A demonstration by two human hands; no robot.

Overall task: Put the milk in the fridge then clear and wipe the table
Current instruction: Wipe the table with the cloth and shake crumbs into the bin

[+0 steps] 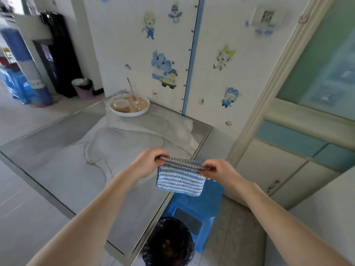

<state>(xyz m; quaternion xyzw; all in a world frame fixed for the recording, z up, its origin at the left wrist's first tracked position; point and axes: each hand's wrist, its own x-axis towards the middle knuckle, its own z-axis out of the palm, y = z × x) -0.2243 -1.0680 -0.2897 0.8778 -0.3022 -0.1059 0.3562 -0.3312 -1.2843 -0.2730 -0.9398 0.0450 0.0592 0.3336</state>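
My two bare arms reach out in front of me, and my left hand [148, 162] pinches the top left corner of the cloth [180, 179] with bent fingers, while my right hand [219, 169] pinches the top right corner the same way. The cloth is folded, with blue and white zigzag stripes, and it hangs in the air over the near corner of the grey table [76, 150], above a blue stool [194, 206]. Far across the table, by the wall, sits a white dish [132, 114] with a spoon [131, 89] standing in it.
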